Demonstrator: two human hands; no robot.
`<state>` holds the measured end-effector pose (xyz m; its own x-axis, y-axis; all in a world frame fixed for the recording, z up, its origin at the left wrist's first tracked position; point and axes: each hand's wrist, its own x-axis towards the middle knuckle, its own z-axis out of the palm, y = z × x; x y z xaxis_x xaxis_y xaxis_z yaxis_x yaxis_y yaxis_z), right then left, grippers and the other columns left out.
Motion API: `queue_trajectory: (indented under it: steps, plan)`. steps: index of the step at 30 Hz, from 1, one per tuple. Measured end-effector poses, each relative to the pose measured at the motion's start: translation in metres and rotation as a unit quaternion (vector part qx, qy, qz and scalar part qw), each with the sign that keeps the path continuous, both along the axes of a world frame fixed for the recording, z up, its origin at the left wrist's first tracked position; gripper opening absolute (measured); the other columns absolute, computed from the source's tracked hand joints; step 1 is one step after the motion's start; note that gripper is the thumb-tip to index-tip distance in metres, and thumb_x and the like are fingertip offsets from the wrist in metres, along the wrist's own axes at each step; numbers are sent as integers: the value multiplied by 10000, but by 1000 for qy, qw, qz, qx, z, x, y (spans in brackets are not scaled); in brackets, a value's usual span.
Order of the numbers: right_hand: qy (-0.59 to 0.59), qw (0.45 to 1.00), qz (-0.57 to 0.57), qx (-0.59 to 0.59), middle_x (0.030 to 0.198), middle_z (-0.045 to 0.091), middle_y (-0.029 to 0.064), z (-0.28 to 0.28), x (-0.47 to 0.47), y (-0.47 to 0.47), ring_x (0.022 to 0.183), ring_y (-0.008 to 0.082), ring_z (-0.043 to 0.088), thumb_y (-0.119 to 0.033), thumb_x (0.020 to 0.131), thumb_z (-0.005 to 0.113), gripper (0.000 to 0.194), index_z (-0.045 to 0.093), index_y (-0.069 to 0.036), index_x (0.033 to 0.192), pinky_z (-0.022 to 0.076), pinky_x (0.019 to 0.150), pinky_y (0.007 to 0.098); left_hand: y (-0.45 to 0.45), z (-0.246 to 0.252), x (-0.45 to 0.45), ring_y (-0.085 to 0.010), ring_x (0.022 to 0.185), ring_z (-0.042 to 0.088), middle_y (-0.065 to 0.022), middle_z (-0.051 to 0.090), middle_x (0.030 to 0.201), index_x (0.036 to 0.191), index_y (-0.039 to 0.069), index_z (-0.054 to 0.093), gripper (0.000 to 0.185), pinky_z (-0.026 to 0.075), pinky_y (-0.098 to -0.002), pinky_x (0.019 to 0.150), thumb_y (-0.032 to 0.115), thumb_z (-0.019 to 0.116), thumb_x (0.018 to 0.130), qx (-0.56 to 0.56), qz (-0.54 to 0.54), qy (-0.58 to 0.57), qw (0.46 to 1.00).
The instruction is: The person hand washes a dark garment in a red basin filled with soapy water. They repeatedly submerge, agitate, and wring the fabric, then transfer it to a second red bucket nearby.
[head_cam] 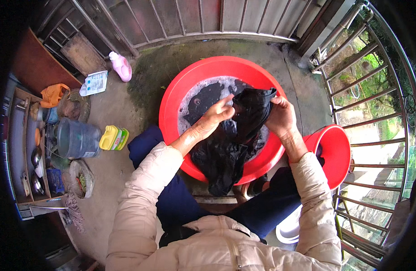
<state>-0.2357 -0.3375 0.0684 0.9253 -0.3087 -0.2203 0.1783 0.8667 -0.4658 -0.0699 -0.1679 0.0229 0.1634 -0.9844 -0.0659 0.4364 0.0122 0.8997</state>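
Note:
A wet black garment (252, 108) is stretched between my two hands above a large red plastic basin (174, 91). My left hand (216, 115) pinches its left side, with part of the fingers hidden by the cloth. On the right, my right hand (282, 113) grips the garment's edge near what looks like a band. More black cloth (225, 166) hangs below and drapes over the basin's near rim, towards my knees. Inside the basin, dark cloth lies in soapy water (201, 105) with white foam along the edge.
A red bucket (333, 159) stands right of the basin, beside a metal railing (367, 144). At left are a pink bottle (121, 67), a yellow jug (114, 138), a clear plastic bucket (77, 138) and a white packet (94, 83). Metal bars (211, 34) close off the far side.

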Motion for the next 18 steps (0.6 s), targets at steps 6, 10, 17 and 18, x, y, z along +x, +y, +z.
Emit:
queue_trajectory:
  steps: [6,10,17,18]
  plan:
    - [50,998,-5,-30,964,679,67,7,32,-7,937,236,633,-549,930,509,496,651,-78,988,472,872,378,-24,-3,19,-140,1059,578,-12,632,1080,1149,86,599,298,445,-316,936,317,578,960,56,88,192,976]
    - [207,943,-16,-261,872,624,-33,-4,44,-8,826,89,588,-322,897,681,234,639,-92,918,465,747,242,-40,-15,35,-104,962,576,28,619,978,1000,109,620,144,451,-262,860,245,600,955,67,190,126,971]
    - [255,890,-147,-348,757,564,-26,-40,66,-26,702,62,486,-268,978,539,263,590,-60,826,399,629,227,-53,-10,48,-44,874,491,47,557,904,973,28,594,188,402,-229,809,195,512,1000,136,277,-225,924]
    - [241,886,-138,-373,753,560,-28,-46,74,-28,686,60,492,-292,979,543,268,594,-68,840,407,622,225,-52,-21,49,-49,890,504,40,577,932,1006,23,605,194,406,-230,823,190,508,1001,134,300,-174,928]
